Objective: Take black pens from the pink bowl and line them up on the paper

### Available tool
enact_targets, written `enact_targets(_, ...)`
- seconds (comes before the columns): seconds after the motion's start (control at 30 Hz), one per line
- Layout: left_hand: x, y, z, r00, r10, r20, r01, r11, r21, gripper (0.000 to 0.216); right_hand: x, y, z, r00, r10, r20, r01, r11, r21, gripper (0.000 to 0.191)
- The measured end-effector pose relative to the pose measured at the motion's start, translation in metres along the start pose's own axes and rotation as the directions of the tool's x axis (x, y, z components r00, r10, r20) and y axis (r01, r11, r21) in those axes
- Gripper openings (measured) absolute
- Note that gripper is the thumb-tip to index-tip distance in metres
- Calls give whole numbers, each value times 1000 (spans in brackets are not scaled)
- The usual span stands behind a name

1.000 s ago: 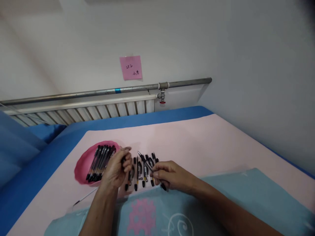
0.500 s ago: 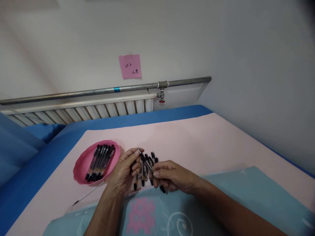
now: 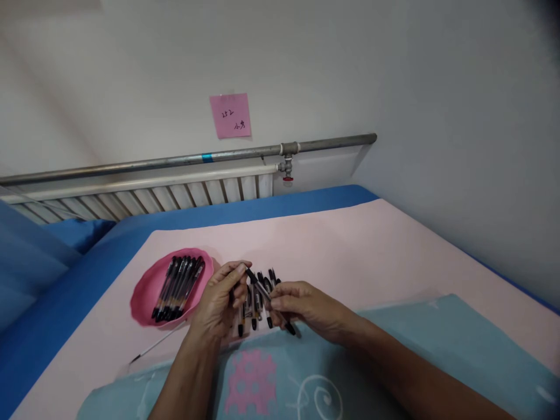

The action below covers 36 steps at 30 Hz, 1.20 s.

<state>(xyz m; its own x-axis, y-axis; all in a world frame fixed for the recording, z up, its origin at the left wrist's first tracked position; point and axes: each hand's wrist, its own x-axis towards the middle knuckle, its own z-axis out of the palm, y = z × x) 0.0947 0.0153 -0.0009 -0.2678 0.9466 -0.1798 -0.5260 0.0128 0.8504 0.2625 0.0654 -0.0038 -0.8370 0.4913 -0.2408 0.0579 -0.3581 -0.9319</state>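
My right hand [image 3: 295, 303] is closed on the barrel of a pen [image 3: 261, 288], which has a clear body and black ends. The pen lies slantwise, its upper end reaching my left hand [image 3: 225, 294]. My left thumb and forefinger pinch that end, and the other left fingers are curled; the very tip is covered by them. Beneath and between the hands, several loose pens [image 3: 254, 318] rest on the pink sheet, partly hidden by my fingers. To the left, a pink basket [image 3: 136, 300] holds a row of pens [image 3: 179, 289] with black caps, lying side by side.
A thin white stick with a dark tip [image 3: 155, 346] lies before the basket. A pale pink sheet [image 3: 332, 251] covers the blue surface, with a blue-green cloth [image 3: 406, 338] at the near edge. Behind are a radiator [image 3: 210, 192], a metal pipe [image 3: 161, 163] and a pink note [image 3: 230, 116].
The left fingertips have closed further over the pen's upper end, where a shiny tip showed before. The right hand keeps its hold on the barrel; both hands have barely moved.
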Motion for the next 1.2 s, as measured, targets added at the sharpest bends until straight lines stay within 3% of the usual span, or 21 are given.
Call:
enact_targets(0.1, 0, -1, 2, 1000, 4, -7, -4, 1000, -4, 27, 1, 1, 1, 993, -15, -115, 15, 1000, 0, 16)
enact_targets(0.2, -1, -1, 3, 1000, 1, -5, -1, 1000, -8, 28, 2, 2, 2, 1000, 30, 8, -31, 990, 140, 23)
enact_targets(0.3, -1, -2, 3, 1000, -4, 1, 4, 1000, -6, 27, 3, 3, 2, 997, 35, 66, -42, 993, 109, 26)
enact_targets(0.4, -1, -2, 3, 1000, 11, -7, -11, 1000, -4, 28, 3, 2, 2, 995, -40, -91, 40, 999, 2, 15)
enact_targets(0.47, -1, -2, 3, 1000, 14, -8, -15, 1000, -6, 27, 3, 1, 3, 986, -48, -160, 51, 999, 18, 17)
enact_targets(0.6, -2, -2, 3, 1000, 5, -2, -5, 1000, -10, 24, 2, 1, 4, 997, 63, 47, -71, 975, 209, 28)
enact_targets(0.67, -2, -2, 3, 1000, 10, -2, -10, 1000, -15, 23, 2, 2, 3, 996, 49, 75, -61, 982, 177, 27)
enact_targets(0.83, 0, -3, 4, 999, 18, -27, -18, 1000, -16, 27, 4, 5, 3, 977, -118, -177, 110, 992, -58, 16)
enact_targets(0.9, -1, -3, 4, 999, 12, -30, -12, 1000, -19, 27, 3, 5, 4, 989, -65, -136, 66, 998, 6, 20)
enact_targets(0.97, -1, -3, 5, 1000, 13, -23, -13, 1000, -21, 27, 2, 4, 4, 1000, 24, -15, -23, 995, 101, 26)
enact_targets(1.03, -2, -2, 5, 1000, 17, -21, -17, 1000, -18, 27, 1, 3, 4, 998, 43, 44, -48, 993, 104, 29)
enact_targets(1.2, 0, -2, 4, 999, 22, -50, -23, 999, -30, 29, 3, 4, 4, 979, -83, -186, 60, 990, -124, 15)
